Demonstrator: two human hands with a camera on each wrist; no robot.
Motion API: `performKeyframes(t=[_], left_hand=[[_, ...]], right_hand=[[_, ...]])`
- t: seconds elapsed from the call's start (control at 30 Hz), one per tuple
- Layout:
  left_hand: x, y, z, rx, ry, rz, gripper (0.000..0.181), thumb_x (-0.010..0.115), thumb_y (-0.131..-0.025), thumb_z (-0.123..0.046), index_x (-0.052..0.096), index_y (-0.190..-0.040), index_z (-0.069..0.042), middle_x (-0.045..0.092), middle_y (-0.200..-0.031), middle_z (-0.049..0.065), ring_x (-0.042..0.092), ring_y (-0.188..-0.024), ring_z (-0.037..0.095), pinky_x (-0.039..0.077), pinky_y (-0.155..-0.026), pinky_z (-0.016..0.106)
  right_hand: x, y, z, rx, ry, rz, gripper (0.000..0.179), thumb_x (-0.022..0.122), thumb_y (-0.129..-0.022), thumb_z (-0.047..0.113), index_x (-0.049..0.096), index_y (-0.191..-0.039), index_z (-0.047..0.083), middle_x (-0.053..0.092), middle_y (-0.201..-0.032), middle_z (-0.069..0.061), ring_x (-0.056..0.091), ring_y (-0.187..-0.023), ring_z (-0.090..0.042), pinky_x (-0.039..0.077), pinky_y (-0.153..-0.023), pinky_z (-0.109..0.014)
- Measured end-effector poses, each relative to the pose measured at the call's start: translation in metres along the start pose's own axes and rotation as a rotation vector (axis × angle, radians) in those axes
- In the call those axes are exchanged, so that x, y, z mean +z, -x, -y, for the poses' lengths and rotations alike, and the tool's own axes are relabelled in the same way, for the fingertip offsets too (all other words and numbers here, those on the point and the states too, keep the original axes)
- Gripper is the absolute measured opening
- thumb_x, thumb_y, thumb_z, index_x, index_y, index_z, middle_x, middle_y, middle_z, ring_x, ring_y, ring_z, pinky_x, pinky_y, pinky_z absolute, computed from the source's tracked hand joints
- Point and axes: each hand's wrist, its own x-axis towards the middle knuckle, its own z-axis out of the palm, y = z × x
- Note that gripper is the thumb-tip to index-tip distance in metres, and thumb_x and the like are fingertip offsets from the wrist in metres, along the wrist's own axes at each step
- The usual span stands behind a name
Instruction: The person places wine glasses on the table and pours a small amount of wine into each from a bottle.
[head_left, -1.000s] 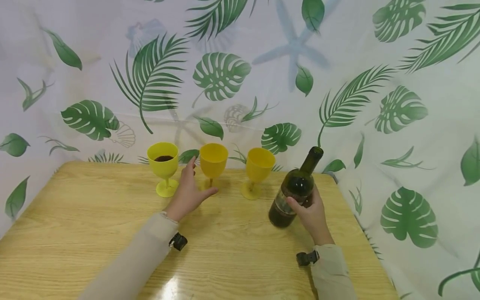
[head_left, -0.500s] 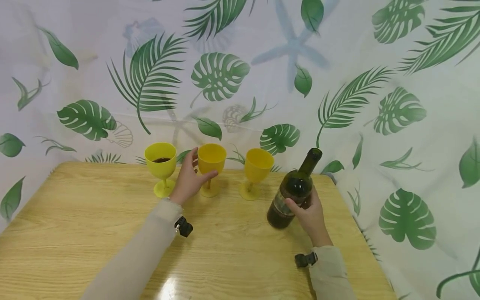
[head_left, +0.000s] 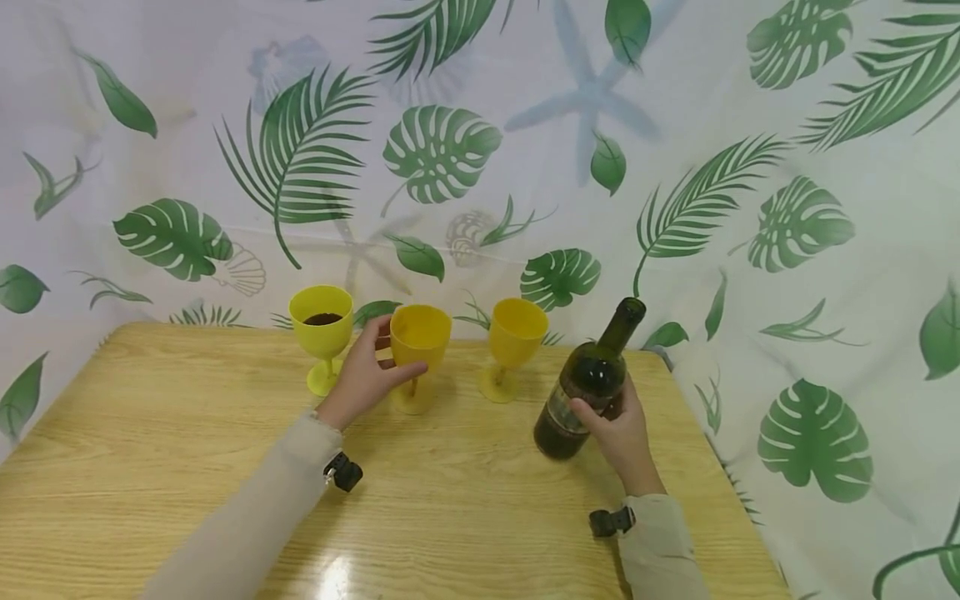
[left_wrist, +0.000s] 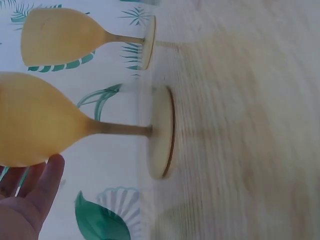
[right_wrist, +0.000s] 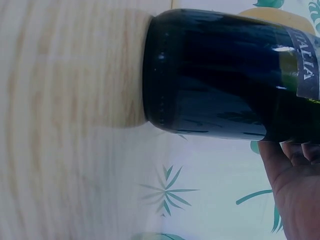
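Observation:
My left hand grips the bowl of the middle yellow goblet, thumb on the near side and fingers round the left. The left wrist view shows fingers against this goblet's bowl, its foot right at the tabletop. My right hand holds a dark green wine bottle round its labelled middle. The bottle is uncapped, leans slightly right and contains dark liquid. In the right wrist view, the bottle's base is close to the wood, and part of the label reads "ITALIA".
Left of the gripped goblet stands a brighter yellow goblet with dark liquid inside. Another yellow goblet stands between it and the bottle. All are near the back edge of the wooden table, before a leaf-patterned cloth.
My left hand has closed round the middle goblet's bowl and brought it slightly nearer to me. The right hand and bottle have stayed nearly still.

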Motion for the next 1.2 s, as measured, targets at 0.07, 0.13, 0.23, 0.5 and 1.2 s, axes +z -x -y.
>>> performKeyframes(t=[0.07,0.13,0.23,0.5,1.2], left_hand=[[-0.005,0.009,0.0,0.008,0.005,0.034,0.084,0.086,-0.087,-0.03,0.038,-0.154,-0.018,0.049,-0.144,0.008,0.048,-0.134,0.031,0.049,-0.109,0.053],[-0.009,0.018,-0.002,0.024,-0.003,0.061,0.083,0.087,-0.086,-0.028,0.039,-0.153,-0.019,0.051,-0.143,0.007,0.05,-0.133,0.03,0.05,-0.108,0.053],[-0.016,0.033,-0.005,0.041,-0.007,0.107,0.084,0.087,-0.086,-0.023,0.038,-0.154,-0.017,0.053,-0.142,0.009,0.053,-0.131,0.032,0.05,-0.107,0.056],[-0.027,0.06,-0.004,0.072,0.026,0.23,0.085,0.085,-0.087,-0.017,0.035,-0.156,-0.019,0.053,-0.147,0.007,0.054,-0.129,0.031,0.052,-0.104,0.054],[-0.022,0.067,-0.023,0.044,-0.077,0.186,0.083,0.09,-0.082,-0.032,0.046,-0.151,-0.025,0.056,-0.143,0.001,0.057,-0.127,0.025,0.053,-0.103,0.049]], right_hand=[[0.0,0.0,0.0,-0.007,-0.005,0.001,0.069,0.073,-0.092,0.002,0.043,-0.153,0.013,0.058,-0.127,0.006,0.057,-0.109,-0.011,0.051,-0.086,-0.016],[0.0,0.0,-0.001,-0.013,-0.009,0.004,0.069,0.073,-0.092,0.001,0.043,-0.153,0.013,0.059,-0.126,0.005,0.058,-0.107,-0.012,0.051,-0.085,-0.017],[0.0,0.0,-0.002,-0.016,-0.01,0.002,0.069,0.073,-0.093,0.0,0.042,-0.153,0.012,0.059,-0.126,0.006,0.058,-0.107,-0.011,0.051,-0.085,-0.016],[0.0,0.0,-0.004,-0.031,0.003,-0.013,0.068,0.072,-0.091,-0.001,0.044,-0.152,0.012,0.06,-0.122,0.007,0.059,-0.103,-0.009,0.052,-0.083,-0.016],[0.013,0.003,0.01,0.054,0.012,-0.109,0.079,0.082,-0.085,0.002,0.037,-0.15,0.01,0.054,-0.131,0.005,0.057,-0.115,-0.012,0.048,-0.094,-0.018]])
